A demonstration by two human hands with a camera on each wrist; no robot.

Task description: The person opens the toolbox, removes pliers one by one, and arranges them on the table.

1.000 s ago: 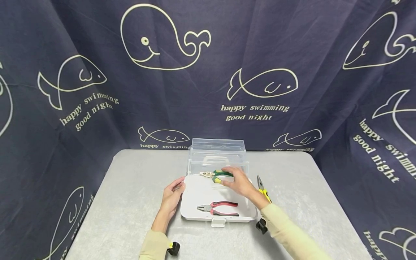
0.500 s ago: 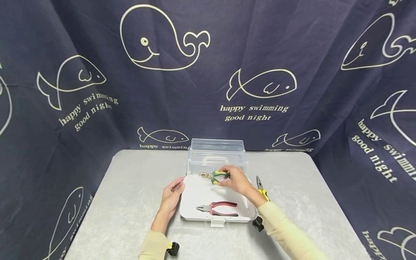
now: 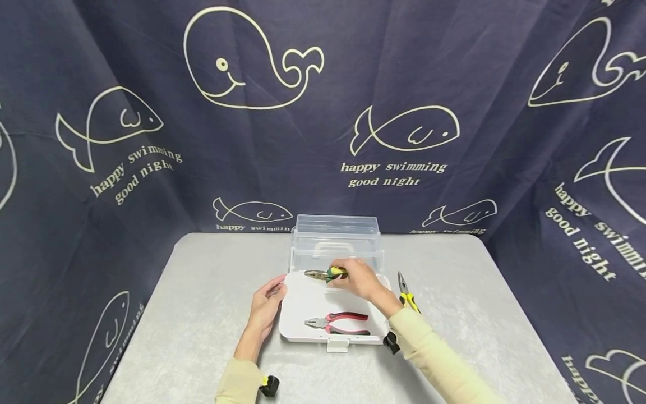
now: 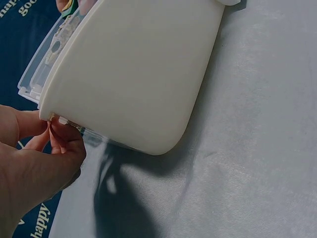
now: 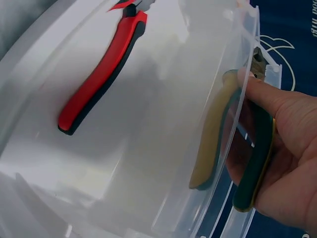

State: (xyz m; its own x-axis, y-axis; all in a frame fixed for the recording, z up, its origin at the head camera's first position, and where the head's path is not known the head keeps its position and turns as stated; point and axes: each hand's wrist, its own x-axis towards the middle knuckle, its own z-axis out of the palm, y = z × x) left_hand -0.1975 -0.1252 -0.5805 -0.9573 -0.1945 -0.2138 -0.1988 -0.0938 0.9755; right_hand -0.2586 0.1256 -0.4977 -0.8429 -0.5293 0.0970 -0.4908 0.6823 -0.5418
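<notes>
— Item one?
— Pliers (image 3: 329,274), green and yellow handles, one pair. Held in the right hand (image 3: 360,279), at the back of the white box (image 3: 303,303); head toward the left-hand side. Whether they touch the box: cannot tell.
— Visibility?
— Handles partly covered by the fingers. In the right wrist view one handle shows through clear plastic; in the left wrist view, only a green sliver at the top edge.
— Left hand (image 3: 264,306)?
— Thumb and fingers pinch the box's rear corner on that side. Some fingers hidden behind others.
— Item two?
— Pliers, red and black handles (image 3: 330,324), lying in the box, nearer the wearer than the right hand. Head cut off in the right wrist view.
— Item three?
— Yellow-handled pliers (image 3: 405,289), on the table (image 3: 212,269) right of the right hand; one handle partly behind that wrist.
— Remainder?
— Clear lid (image 3: 335,230), raised beyond both hands, lower part obscured by the right hand. Dark printed curtain (image 3: 323,168) behind, cut off by the frame.
</notes>
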